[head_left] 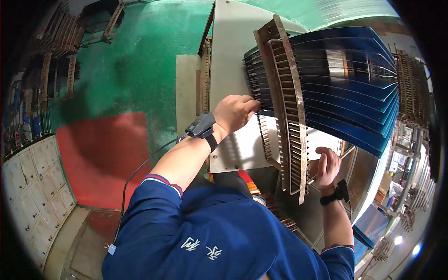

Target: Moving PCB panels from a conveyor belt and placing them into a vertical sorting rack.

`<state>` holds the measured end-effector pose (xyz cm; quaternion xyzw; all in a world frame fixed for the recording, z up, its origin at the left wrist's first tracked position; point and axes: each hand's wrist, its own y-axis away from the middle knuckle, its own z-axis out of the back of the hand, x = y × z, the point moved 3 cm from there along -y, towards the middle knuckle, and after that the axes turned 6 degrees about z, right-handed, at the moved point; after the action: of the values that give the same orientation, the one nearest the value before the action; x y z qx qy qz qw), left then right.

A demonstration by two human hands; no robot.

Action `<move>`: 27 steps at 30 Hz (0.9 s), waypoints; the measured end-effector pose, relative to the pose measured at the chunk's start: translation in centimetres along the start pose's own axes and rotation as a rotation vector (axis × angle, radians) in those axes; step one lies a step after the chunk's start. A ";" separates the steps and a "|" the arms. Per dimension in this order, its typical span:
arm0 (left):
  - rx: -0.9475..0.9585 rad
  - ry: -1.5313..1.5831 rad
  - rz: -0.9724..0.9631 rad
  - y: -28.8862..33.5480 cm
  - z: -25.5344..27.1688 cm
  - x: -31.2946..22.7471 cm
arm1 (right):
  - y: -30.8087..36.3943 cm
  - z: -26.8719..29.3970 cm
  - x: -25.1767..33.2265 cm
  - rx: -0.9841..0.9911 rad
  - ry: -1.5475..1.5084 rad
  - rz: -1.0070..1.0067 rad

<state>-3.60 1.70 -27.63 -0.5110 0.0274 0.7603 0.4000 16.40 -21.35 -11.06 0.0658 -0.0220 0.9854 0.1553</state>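
A metal rack (294, 109) with rows of slots and spring-like teeth stands upright in front of me. Several thin, glossy dark-blue sheets (343, 93) sit fanned out in its slots, one above another. At the rack's left side my left hand (236, 112) is closed, its fingertips pinching at the left edge of the lowest sheets; the exact contact is partly hidden. My right hand (328, 167) is by the rack's lower right, under the sheets, with loosely bent fingers apart. It lies over a thin metal rod (347, 152), and no object shows in it.
Behind the rack is a pale work surface (231, 51). More slotted racks stand at the far left (60, 32) and far right (413, 88). A red mat (109, 158) lies on the green floor (149, 42), beside pale lockers (35, 179). A black cable (125, 196) runs from my left wrist.
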 end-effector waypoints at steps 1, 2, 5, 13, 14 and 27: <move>0.024 -0.019 -0.033 0.0 -0.2 0.1 | -0.1 0.0 0.1 -0.001 -0.001 0.001; 0.025 -0.019 -0.033 0.0 -0.3 0.1 | -0.1 0.0 0.2 0.001 -0.009 0.001; 0.033 -0.049 -0.042 0.0 -0.4 0.0 | -0.2 0.0 0.3 -0.006 -0.012 0.004; -0.095 -0.114 -0.003 -0.1 -0.1 -0.4 | 0.0 -0.1 0.1 -0.032 -0.037 -0.004; -0.097 -0.116 -0.003 -0.1 -0.1 -0.4 | -0.1 0.0 0.1 -0.030 -0.037 -0.005; 0.094 -0.301 0.036 1.4 -1.5 -1.4 | 0.1 0.1 -0.2 -0.055 -0.057 0.003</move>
<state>-3.18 -0.76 -27.75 -0.3715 0.0121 0.8332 0.4095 16.59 -21.47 -10.99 0.0894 -0.0538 0.9824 0.1549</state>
